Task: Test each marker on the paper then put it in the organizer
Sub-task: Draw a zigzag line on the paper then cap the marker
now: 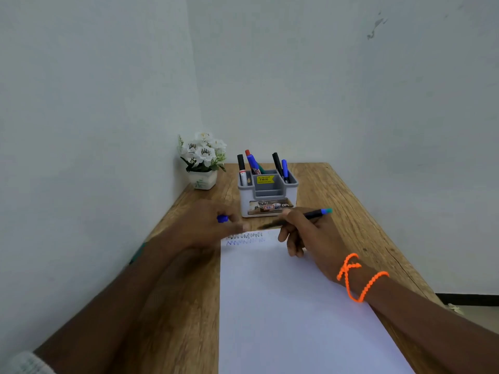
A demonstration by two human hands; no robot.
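Paper (291,306) flat on worktop (351,201), near side, right of centre. Organizer (267,194) behind paper's far edge, markers (253,164) upright in its rear compartments. Flower pot (203,179) left of organizer, in far-left corner by wall. Both hands over paper's far edge: left hand (213,225) left, right hand (310,233) right, marker (305,215) in it.

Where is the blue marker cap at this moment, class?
In the head view, the blue cap is pinched in the left hand, left of centre, just above the paper's top-left corner and left of the grey organizer.
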